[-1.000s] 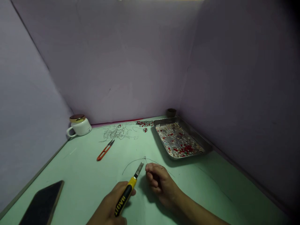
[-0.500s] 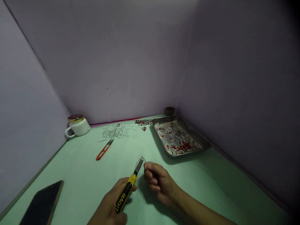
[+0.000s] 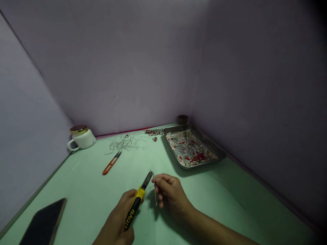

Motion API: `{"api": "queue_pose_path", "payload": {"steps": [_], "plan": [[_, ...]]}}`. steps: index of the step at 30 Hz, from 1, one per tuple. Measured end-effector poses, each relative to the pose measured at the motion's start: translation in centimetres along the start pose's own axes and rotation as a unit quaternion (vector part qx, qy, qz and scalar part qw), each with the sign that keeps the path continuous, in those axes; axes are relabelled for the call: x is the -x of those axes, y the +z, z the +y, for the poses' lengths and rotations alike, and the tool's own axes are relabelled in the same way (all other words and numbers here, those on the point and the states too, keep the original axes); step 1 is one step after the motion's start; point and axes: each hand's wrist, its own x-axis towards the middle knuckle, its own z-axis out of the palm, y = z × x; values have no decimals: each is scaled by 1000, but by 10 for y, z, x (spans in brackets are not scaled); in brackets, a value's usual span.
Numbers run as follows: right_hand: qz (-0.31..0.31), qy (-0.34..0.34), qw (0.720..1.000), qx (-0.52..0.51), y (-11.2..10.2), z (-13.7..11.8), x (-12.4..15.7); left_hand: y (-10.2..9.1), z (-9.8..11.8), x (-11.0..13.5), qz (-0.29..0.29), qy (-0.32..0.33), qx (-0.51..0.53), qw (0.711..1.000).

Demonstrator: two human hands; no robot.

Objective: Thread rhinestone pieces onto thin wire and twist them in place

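Note:
My left hand point(image 3: 122, 217) is closed round pliers point(image 3: 136, 204) with a yellow and black grip, seen nearly edge-on. Their metal jaws point up and away from me. At the jaw tip a thin wire point(image 3: 151, 171) sticks out and runs toward the other fingers. My right hand point(image 3: 171, 194) pinches this wire between thumb and forefinger, just right of the jaws. A pale thin strand hangs below those fingertips. How the jaws meet the wire is too small to tell.
Orange thread snips point(image 3: 111, 163) lie beyond the pliers, near tangled wires point(image 3: 125, 143). Red and clear beadwork point(image 3: 154, 132) sits at the back. A metal tray point(image 3: 176, 157) holds loose beads. A lidded white mug point(image 3: 87, 139), a phone point(image 3: 43, 223) and a small dark pot point(image 3: 182, 119) stand around.
Both hands have shifted slightly left in view. My right hand has turned, its fingers now closer to the jaw tip; the wire loop looks smaller, and a pale strand shows below the fingers.

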Motion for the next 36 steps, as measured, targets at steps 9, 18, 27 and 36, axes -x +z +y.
{"api": "queue_pose_path", "payload": {"steps": [9, 18, 27, 36], "plan": [[65, -91, 987, 115, -1, 3, -1, -8, -6, 2, -11, -17, -23, 1000], [77, -64, 993, 65, -2, 0, -1, -1, -10, 3, 14, 16, -53, 998], [86, -74, 993, 35, 1, -6, 3, 5, -16, 6, 52, 82, -93, 991], [101, -108, 985, 88, 2, -22, 7, 13, -11, 9, 70, 98, -80, 990]]}}
